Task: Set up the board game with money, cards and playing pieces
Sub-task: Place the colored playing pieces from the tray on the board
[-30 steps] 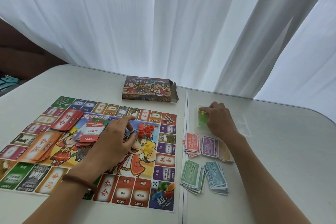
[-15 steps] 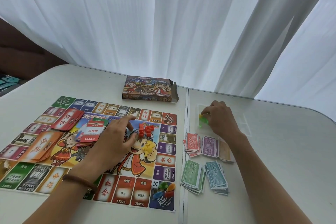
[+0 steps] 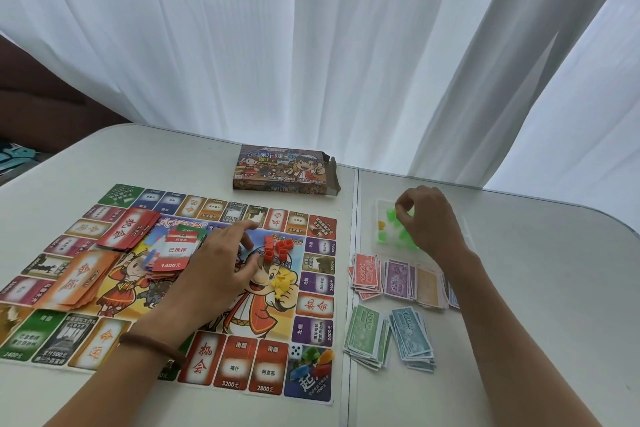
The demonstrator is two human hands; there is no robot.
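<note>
Here I look down from the head camera at a white worktop [image 3: 540,305] with a seam down its middle. A colourful game board [image 3: 204,362] lies flat on the left half, reaching toward the near edge. The left hand [image 3: 214,270], with a brown bracelet [image 3: 149,345] on its wrist, rests palm down on the middle of the board. Its fingers are loosely stretched and slightly spread, holding nothing. Their tips lie between a heap of property cards [image 3: 176,250] and a cluster of red houses [image 3: 278,248]. Just nearer than the houses sits a small heap of yellow pieces [image 3: 282,282]. A red card stack [image 3: 126,229] and an orange card stack [image 3: 78,282] lie fanned on the board's left part. At the board's near right corner I see a white die [image 3: 295,351] beside a few coloured pawns [image 3: 313,360].

Right of the seam, the right hand [image 3: 429,218] hovers over green pieces [image 3: 389,215] scattered on a clear sheet toward the far edge. Its fingers are curled, thumb and forefinger brought together. I cannot tell whether a piece is pinched between them. Nearer to me lie five money piles: red [image 3: 365,276], purple [image 3: 396,282] and tan [image 3: 427,288] in one row, green [image 3: 365,331] and blue [image 3: 412,334] below. The game box [image 3: 284,172], one end flap open, sits at the far edge by the seam, before a white curtain [image 3: 311,45].
</note>
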